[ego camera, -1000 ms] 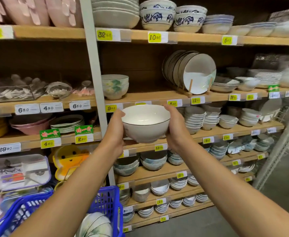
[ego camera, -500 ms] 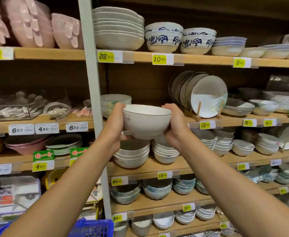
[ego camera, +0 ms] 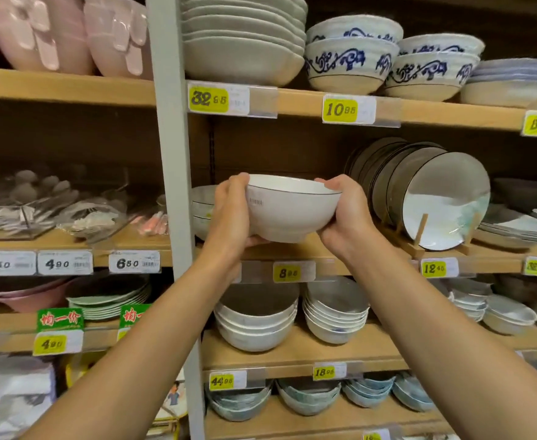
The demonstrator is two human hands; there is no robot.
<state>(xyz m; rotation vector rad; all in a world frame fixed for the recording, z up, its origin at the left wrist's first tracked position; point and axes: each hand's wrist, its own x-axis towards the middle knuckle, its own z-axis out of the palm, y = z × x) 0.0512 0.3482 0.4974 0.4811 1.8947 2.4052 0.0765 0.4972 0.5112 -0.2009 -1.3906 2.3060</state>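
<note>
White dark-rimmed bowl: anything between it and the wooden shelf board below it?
Nothing visible. The white ceramic bowl, held by the left hand and right hand, hangs just over a bare stretch of the wooden shelf board. A patterned bowl stands to its left and upright plates in a wooden rack to its right.

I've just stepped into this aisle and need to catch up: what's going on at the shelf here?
A person is holding a white bowl in both hands, the left hand on its left side and the right hand on its right. The bowl is upright, just above the wooden shelf that carries the yellow price tag. Fingers curl under its base, so it does not look set down. Plates stand in a rack to its right.
</note>
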